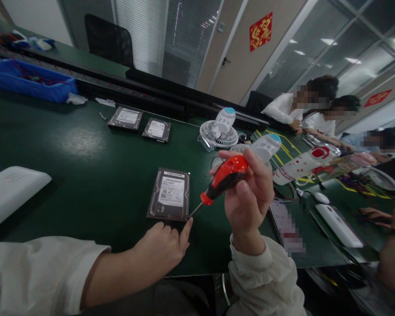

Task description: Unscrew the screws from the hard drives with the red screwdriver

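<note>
A hard drive (169, 193) with a white label lies flat on the green table in front of me. My right hand (250, 193) grips the red and black handle of a screwdriver (225, 177). The screwdriver slants down to the left, and its tip meets the drive's near right corner. My left hand (166, 245) rests at the drive's near edge, its index finger stretched to that same corner beside the tip. The other left fingers are curled, and the thumb is hidden. Any screw at the corner is too small to make out.
Two more hard drives (125, 118) lie farther back. White fans (219, 131) stand beyond my right hand, with a phone (285, 226) and a clear bottle (306, 164) to the right. A blue bin (29, 81) sits back left; a white casing (16, 193) lies left. Other people are at the right.
</note>
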Demonstrator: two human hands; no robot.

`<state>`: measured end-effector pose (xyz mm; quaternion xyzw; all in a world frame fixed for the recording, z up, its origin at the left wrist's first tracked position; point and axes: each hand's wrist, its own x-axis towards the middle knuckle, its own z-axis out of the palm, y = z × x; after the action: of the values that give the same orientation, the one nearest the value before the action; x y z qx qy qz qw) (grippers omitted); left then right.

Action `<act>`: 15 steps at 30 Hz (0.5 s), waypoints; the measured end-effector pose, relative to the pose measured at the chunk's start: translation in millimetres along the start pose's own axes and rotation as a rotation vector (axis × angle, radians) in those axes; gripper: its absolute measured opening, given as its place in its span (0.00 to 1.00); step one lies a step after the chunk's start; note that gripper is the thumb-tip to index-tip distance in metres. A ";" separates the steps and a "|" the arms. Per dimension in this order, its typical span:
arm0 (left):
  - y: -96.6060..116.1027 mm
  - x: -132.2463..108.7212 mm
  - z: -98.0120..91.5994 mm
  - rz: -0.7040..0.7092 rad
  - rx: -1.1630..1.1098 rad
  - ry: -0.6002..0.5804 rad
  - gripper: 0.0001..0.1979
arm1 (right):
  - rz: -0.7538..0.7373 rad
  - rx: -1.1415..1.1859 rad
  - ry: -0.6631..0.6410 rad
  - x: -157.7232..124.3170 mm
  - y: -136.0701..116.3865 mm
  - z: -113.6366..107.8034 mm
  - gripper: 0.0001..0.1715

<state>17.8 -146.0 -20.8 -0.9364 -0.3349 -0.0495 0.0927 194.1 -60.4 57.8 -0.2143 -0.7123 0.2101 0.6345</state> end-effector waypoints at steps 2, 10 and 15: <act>-0.3 0.0 -1.4 -0.005 -0.002 0.012 0.28 | -0.028 -0.028 0.033 0.7 -0.4 -0.7 0.27; -0.3 0.1 -1.3 -0.025 -0.005 0.046 0.27 | 0.002 0.000 0.021 1.0 -0.8 0.8 0.23; -0.1 0.3 0.5 -0.032 -0.008 0.057 0.27 | -0.055 -0.034 0.112 0.9 1.7 0.4 0.27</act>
<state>18.0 -145.7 -21.3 -0.9294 -0.3470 -0.0791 0.0975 193.7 -58.5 57.5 -0.2168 -0.6847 0.1683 0.6752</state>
